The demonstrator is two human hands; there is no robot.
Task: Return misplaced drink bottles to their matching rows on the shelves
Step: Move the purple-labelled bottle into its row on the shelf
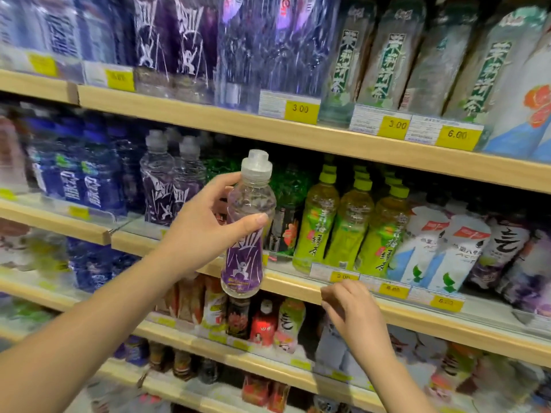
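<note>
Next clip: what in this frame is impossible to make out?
- Head view: shelf spot behind the purple bottle, hidden by it and the left hand.
- Head view: whether the right hand touches the price rail; its back covers the fingertips.
- Head view: far-left price tags, motion-blurred, unreadable.
- Head view: lowest bottles, blurred, cut by the bottom edge.

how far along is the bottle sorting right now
Looks done: the purple-label bottle is off the shelf. In hand: the left hand grips it. Left: it is not yet in the matching purple row; the right hand holds nothing by the shelf's edge.
</note>
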